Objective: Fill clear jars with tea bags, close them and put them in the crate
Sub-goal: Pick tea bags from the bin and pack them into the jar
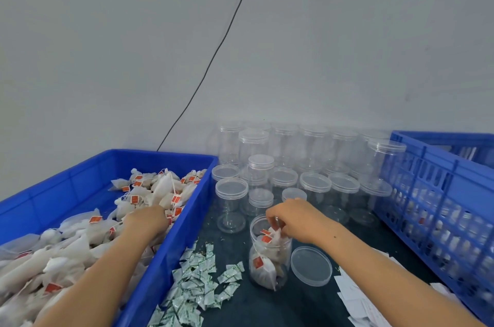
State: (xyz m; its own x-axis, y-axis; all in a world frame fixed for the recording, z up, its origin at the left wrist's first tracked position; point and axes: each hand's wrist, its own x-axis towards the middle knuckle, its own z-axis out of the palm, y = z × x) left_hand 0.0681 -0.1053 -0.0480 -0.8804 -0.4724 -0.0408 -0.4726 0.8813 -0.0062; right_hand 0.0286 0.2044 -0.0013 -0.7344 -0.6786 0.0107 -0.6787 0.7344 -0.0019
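Right hand [295,219] is pinching tea bags into the open jar [270,251], lid [311,265] lying beside for closing. Left hand [148,219] is digging in the blue bin [171,254] for more; grip indeterminable.

— Left hand [145,221]?
— Reaching forward on a bare, outstretched forearm, palm down, fingers hidden from view.
— Right hand [295,219]?
— Hanging bent at the wrist, knuckles up, fingers curling downward, fingertips [275,222] bunching together as if pinching.
— Arms crossing?
— Running well apart, side by side.
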